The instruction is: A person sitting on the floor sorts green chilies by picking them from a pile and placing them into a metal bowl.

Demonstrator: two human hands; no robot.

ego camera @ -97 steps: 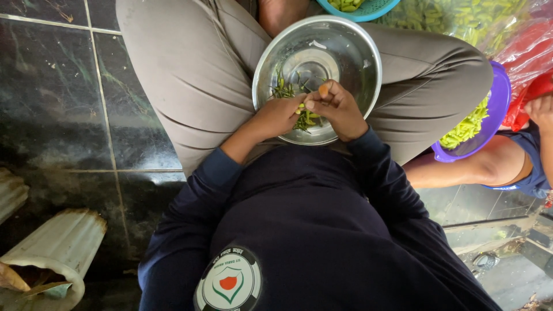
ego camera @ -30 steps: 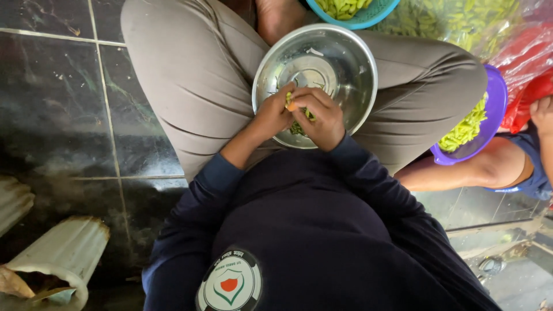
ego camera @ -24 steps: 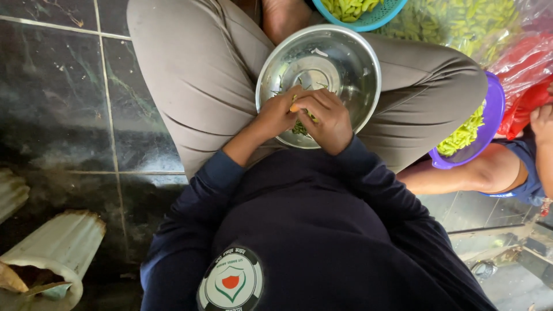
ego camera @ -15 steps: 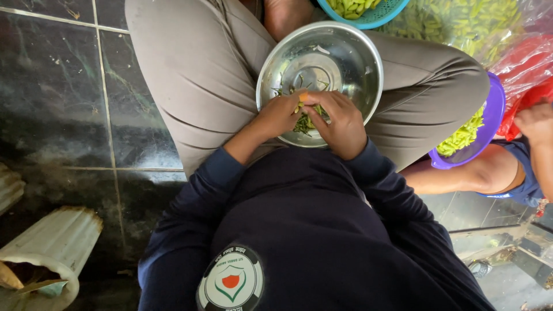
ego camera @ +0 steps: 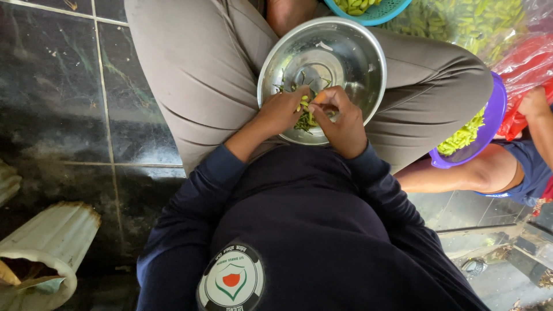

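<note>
Both hands, left hand [ego camera: 282,110] and right hand [ego camera: 341,118], seem pinched on one light, bendy chilli [ego camera: 303,105] near its stem over the bowl [ego camera: 351,52].

Both arms reach forward in dark blue sleeves, elbows bent, forearms angling in toward each other. Left hand [ego camera: 282,111] and right hand [ego camera: 341,120] sit knuckle to knuckle — fingers curled, fingertips pinched together in a tight grip. Legs crossed underneath, in grey-brown trousers — one bare foot up top.
</note>
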